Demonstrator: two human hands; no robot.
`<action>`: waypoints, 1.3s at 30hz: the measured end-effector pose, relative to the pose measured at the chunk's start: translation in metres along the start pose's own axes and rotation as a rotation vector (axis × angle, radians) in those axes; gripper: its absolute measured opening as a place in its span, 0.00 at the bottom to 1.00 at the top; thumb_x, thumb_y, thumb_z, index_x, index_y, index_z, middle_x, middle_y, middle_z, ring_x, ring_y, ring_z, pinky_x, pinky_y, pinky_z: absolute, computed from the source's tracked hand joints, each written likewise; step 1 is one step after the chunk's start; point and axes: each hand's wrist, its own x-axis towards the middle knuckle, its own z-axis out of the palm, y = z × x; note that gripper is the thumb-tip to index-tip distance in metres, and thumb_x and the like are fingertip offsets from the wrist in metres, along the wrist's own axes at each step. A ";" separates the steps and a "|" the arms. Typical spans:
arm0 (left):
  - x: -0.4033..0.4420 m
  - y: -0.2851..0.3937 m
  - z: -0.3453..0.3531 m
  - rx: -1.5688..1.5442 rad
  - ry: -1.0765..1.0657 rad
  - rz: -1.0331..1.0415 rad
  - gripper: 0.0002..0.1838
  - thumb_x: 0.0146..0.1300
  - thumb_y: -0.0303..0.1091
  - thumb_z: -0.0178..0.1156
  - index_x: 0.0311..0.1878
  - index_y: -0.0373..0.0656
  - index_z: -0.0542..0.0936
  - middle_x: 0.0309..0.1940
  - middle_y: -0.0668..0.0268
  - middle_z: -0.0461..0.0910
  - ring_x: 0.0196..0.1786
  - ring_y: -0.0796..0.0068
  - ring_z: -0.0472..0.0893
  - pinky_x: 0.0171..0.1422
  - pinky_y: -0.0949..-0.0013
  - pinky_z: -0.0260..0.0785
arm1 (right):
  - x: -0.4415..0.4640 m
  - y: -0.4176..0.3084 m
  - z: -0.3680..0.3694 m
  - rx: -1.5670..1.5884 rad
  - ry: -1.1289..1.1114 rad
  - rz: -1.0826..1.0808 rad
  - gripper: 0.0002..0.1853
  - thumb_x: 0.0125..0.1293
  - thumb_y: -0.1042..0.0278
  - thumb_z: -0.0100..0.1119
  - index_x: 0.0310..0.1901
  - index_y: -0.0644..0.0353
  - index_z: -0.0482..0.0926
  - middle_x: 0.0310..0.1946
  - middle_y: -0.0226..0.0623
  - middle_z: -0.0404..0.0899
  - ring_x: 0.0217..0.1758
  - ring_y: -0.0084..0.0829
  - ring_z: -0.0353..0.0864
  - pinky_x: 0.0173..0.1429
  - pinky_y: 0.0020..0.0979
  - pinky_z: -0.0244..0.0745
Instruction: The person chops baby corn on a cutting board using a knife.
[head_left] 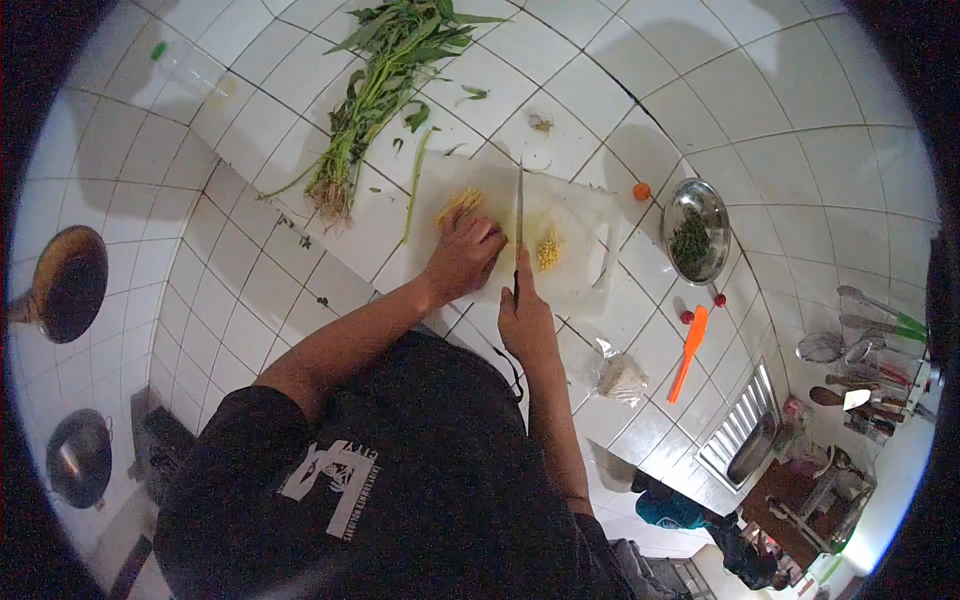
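Note:
On a white cutting board (585,215), my left hand (465,252) has its fingers curled down over thin yellow strips (460,204). The strips stick out beyond the knuckles; what lies under the fingertips is hidden. My right hand (526,318) grips the dark handle of a kitchen knife (520,195). Its blade points away from me, just right of the left fingers. A small heap of finely cut yellow bits (548,250) sits to the right of the blade. One green stem (416,190) lies along the board's left edge.
A rooted bunch of leafy greens (375,110) lies at the back left. To the right are a metal bowl (722,245) with chopped greens, an orange-handled tool (688,355), a small orange fruit (641,191), a plastic bag (622,380) and a sink (752,450).

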 end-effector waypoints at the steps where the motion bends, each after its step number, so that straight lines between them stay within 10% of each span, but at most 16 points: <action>1: 0.000 0.001 0.000 -0.009 -0.008 0.001 0.13 0.58 0.34 0.64 0.47 0.48 0.84 0.49 0.65 0.77 0.60 0.62 0.75 0.76 0.40 0.52 | -0.003 -0.001 0.000 -0.001 -0.002 -0.004 0.42 0.73 0.70 0.49 0.82 0.43 0.39 0.35 0.68 0.82 0.38 0.69 0.82 0.44 0.59 0.77; 39: -0.005 -0.009 0.011 0.059 -0.022 0.056 0.12 0.60 0.32 0.64 0.47 0.47 0.82 0.50 0.64 0.77 0.61 0.60 0.75 0.75 0.41 0.51 | 0.015 0.014 0.030 -0.034 0.086 -0.120 0.44 0.70 0.71 0.51 0.82 0.50 0.38 0.30 0.65 0.82 0.36 0.67 0.83 0.46 0.62 0.77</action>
